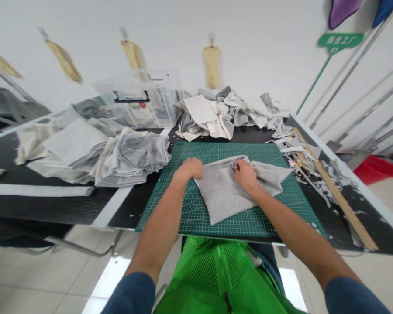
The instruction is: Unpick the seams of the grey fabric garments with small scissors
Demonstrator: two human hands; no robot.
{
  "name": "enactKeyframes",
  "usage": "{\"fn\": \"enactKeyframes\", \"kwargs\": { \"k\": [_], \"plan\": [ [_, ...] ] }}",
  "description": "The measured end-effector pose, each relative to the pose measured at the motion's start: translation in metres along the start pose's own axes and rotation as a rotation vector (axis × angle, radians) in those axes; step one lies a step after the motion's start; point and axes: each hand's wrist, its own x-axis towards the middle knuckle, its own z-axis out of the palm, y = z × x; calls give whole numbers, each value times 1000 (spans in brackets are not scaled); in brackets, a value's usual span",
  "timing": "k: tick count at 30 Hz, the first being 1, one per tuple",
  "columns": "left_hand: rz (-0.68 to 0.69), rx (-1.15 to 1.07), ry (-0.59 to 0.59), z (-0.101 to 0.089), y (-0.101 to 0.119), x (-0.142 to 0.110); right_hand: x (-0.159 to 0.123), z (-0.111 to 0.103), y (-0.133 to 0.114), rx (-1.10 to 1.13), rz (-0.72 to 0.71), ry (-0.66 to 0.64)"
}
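Note:
A piece of light grey cloth [222, 192] lies partly folded and creased on a green cutting mat [199, 222]. My left hand [192, 168] is closed at the cloth's left corner, its fingers pinching the edge. Over the middle of the cloth, my right hand [246, 175] is closed around a small dark metal tool [235, 166]. Most of that tool is hidden by the fingers, so its exact kind does not show. To the right of my right hand, the cloth spreads out in loose folds towards the mat's edge.
Stacks of folded grey and cream cloth [134, 152] lie left of the mat. Behind it are a scrap heap [212, 113] and a clear plastic box [140, 102]. Gold-handled scissors [299, 169], trimmings and a long wooden strip [340, 200] lie at right. A red bucket [376, 169] stands beyond the table.

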Motion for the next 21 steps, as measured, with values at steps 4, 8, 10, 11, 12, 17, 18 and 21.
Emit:
{"fn": "enactKeyframes", "kwargs": {
  "k": [4,8,10,11,12,17,18,21],
  "plan": [
    [-104,44,-58,1,-7,1,0,0,0,7,3,-1],
    [-3,-61,-43,-2,-8,4,0,-8,-1,35,-8,30],
    [86,-159,165,-4,-3,5,0,-16,-3,58,-36,96],
    [129,-222,288,-5,2,6,-1,-20,-4,73,-59,131],
    [172,-293,404,-5,8,5,-1,-24,-6,92,-88,161],
    [348,-695,644,5,43,1,-2,-36,-15,246,-224,229],
    [371,-757,646,8,50,0,-2,-37,-16,287,-240,233],
    [457,-906,612,18,69,-4,0,-38,-18,409,-272,253]
  ]
}}
